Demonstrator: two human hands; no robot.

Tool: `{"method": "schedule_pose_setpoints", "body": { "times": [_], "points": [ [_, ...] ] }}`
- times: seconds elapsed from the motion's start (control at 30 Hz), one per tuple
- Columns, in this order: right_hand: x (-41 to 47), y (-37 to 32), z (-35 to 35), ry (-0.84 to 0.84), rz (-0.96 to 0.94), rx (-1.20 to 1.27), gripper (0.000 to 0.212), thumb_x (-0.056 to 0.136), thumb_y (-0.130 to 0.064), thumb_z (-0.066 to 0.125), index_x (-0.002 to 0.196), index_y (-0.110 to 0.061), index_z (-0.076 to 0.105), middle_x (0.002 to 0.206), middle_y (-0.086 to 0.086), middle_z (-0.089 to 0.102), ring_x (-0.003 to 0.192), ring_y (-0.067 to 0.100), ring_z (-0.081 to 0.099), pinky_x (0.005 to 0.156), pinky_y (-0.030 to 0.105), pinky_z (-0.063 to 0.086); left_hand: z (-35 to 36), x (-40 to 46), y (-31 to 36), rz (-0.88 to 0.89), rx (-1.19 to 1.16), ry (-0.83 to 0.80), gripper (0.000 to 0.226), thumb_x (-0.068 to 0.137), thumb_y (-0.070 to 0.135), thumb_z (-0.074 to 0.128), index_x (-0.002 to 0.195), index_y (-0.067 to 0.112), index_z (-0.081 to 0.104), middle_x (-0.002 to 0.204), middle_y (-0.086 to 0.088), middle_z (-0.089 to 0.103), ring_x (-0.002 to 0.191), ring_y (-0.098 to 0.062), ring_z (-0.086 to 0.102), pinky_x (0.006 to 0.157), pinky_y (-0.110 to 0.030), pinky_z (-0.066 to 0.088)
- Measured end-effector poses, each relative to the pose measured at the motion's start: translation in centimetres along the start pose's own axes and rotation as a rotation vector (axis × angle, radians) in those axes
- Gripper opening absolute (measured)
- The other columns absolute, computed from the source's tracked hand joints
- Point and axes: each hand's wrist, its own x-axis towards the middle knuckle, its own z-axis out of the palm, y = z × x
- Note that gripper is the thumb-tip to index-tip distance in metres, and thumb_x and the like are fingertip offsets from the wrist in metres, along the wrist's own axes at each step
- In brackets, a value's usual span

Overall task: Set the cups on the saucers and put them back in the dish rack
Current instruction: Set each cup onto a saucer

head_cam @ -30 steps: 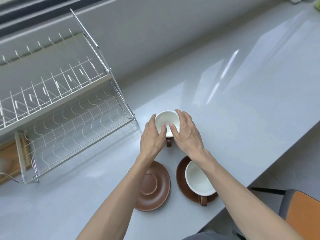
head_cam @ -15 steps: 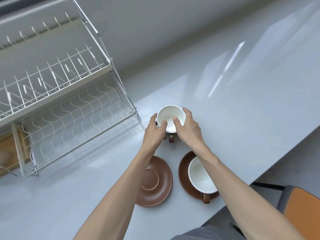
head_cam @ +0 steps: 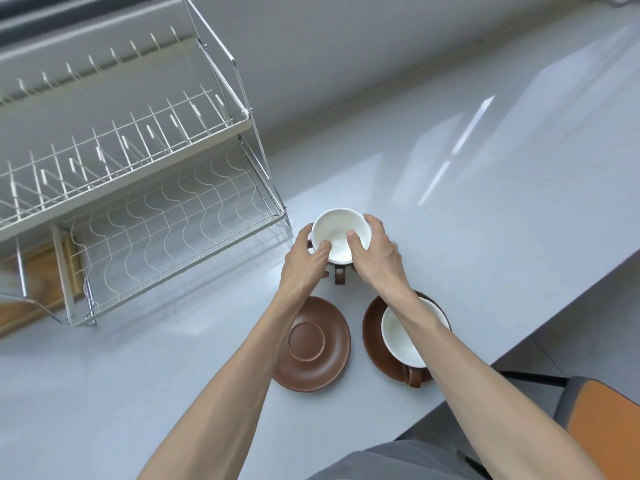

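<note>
A cup (head_cam: 337, 228), white inside and brown outside, sits between both my hands just right of the dish rack's corner, its brown handle pointing toward me. My left hand (head_cam: 304, 261) grips its left side and my right hand (head_cam: 375, 254) its right side, thumbs over the rim. Whether it rests on the counter or is lifted I cannot tell. Below my left wrist lies an empty brown saucer (head_cam: 313, 344). To its right a second cup (head_cam: 403, 336) stands on another brown saucer (head_cam: 372, 327), partly hidden by my right forearm.
A two-tier white wire dish rack (head_cam: 138, 202) stands at the left on the grey counter (head_cam: 485, 202), both tiers empty. A wooden board (head_cam: 31, 282) lies beneath its left end. The counter's edge runs at lower right, with an orange-seated chair (head_cam: 602, 434) beyond.
Both hands have tightened around the far cup, thumbs now hooked over its rim. The view has shifted a little; the saucers and the second cup have not moved.
</note>
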Motion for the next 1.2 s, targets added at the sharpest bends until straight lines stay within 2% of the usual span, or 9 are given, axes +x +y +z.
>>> {"method": "schedule_pose_setpoints", "body": {
  "times": [0.23, 0.33, 0.43, 0.57, 0.6, 0.73, 0.97, 1.07, 1.2],
  "points": [
    [-3.8, -1.0, 0.5, -0.006, -0.068, -0.007, 0.052, 0.098, -0.041, 0.045, 0.146, -0.022, 0.035, 0.139, 0.010, 0.055, 0.127, 0.035, 0.048, 0.100, 0.037, 0.034, -2.4, -3.5, -1.4, 0.049, -0.009, 0.032, 0.060, 0.088, 0.036, 0.054, 0.147, 0.032, 0.043, 0.127, -0.006, 0.059, 0.096, -0.022, 0.071, 0.078, -0.035, 0.062],
    [-5.6, -1.0, 1.2, -0.023, -0.081, 0.000, 0.052, 0.098, -0.041, 0.046, 0.145, -0.022, 0.036, 0.138, 0.011, 0.056, 0.125, 0.035, 0.049, 0.098, 0.037, 0.034, -3.4, -5.3, -2.5, 0.044, -0.002, 0.039, 0.061, 0.083, 0.040, 0.054, 0.144, 0.033, 0.046, 0.128, -0.007, 0.062, 0.101, -0.026, 0.071, 0.091, -0.046, 0.059],
    [-7.4, -0.7, 2.0, -0.035, -0.081, -0.001, 0.053, 0.097, -0.042, 0.047, 0.145, -0.023, 0.036, 0.137, 0.012, 0.056, 0.125, 0.036, 0.050, 0.097, 0.037, 0.035, -4.2, -6.9, -3.7, 0.045, -0.003, 0.047, 0.058, 0.085, 0.039, 0.055, 0.141, 0.033, 0.048, 0.125, -0.006, 0.063, 0.106, -0.026, 0.069, 0.096, -0.049, 0.055],
    [-9.8, -0.1, 3.0, -0.050, -0.083, -0.013, 0.053, 0.097, -0.044, 0.047, 0.145, -0.024, 0.036, 0.139, 0.014, 0.056, 0.126, 0.037, 0.050, 0.100, 0.038, 0.036, -5.0, -8.9, -5.4, 0.028, -0.028, 0.042, 0.053, 0.090, 0.031, 0.055, 0.142, 0.031, 0.048, 0.118, -0.004, 0.065, 0.080, -0.012, 0.075, 0.091, -0.045, 0.060],
    [-10.3, 0.0, 3.2, -0.052, -0.085, -0.017, 0.054, 0.097, -0.044, 0.047, 0.145, -0.024, 0.036, 0.139, 0.014, 0.055, 0.126, 0.038, 0.050, 0.100, 0.038, 0.036, -5.2, -9.3, -5.8, 0.022, -0.030, 0.037, 0.053, 0.090, 0.031, 0.055, 0.142, 0.031, 0.048, 0.118, -0.005, 0.065, 0.080, -0.013, 0.075, 0.091, -0.045, 0.060],
    [-12.5, 0.8, 4.1, -0.062, -0.094, -0.019, 0.053, 0.097, -0.042, 0.047, 0.145, -0.021, 0.036, 0.140, 0.015, 0.054, 0.128, 0.036, 0.049, 0.101, 0.037, 0.036, -5.8, -11.1, -7.2, -0.003, -0.008, 0.029, 0.057, 0.083, 0.038, 0.054, 0.140, 0.034, 0.049, 0.114, -0.001, 0.066, 0.103, -0.023, 0.069, 0.095, -0.049, 0.056],
    [-15.0, 2.2, 5.3, -0.087, -0.056, -0.038, 0.053, 0.097, -0.042, 0.046, 0.145, -0.023, 0.035, 0.139, 0.013, 0.055, 0.127, 0.036, 0.049, 0.101, 0.038, 0.035, -6.1, -12.9, -9.8, -0.036, -0.033, -0.005, 0.038, 0.085, 0.037, 0.053, 0.122, 0.045, 0.050, 0.107, 0.007, 0.065, 0.093, -0.014, 0.070, 0.084, -0.037, 0.061],
    [-15.6, 2.6, 5.8, -0.074, -0.058, -0.030, 0.051, 0.097, -0.042, 0.047, 0.144, -0.024, 0.037, 0.138, 0.009, 0.057, 0.125, 0.034, 0.051, 0.095, 0.034, 0.036, -6.2, -13.3, -10.4, -0.047, -0.046, -0.019, 0.049, 0.084, 0.037, 0.053, 0.133, 0.038, 0.050, 0.110, 0.003, 0.065, 0.098, -0.021, 0.070, 0.086, -0.041, 0.061],
    [-15.7, 2.9, 6.3, -0.064, -0.053, -0.036, 0.052, 0.097, -0.040, 0.048, 0.144, -0.022, 0.038, 0.142, 0.005, 0.053, 0.128, 0.032, 0.049, 0.101, 0.035, 0.036, -6.3, -13.3, -10.9, -0.053, -0.070, -0.030, 0.052, 0.084, 0.036, 0.053, 0.136, 0.035, 0.050, 0.115, 0.001, 0.065, 0.105, -0.025, 0.069, 0.088, -0.044, 0.061]
  ]
}}
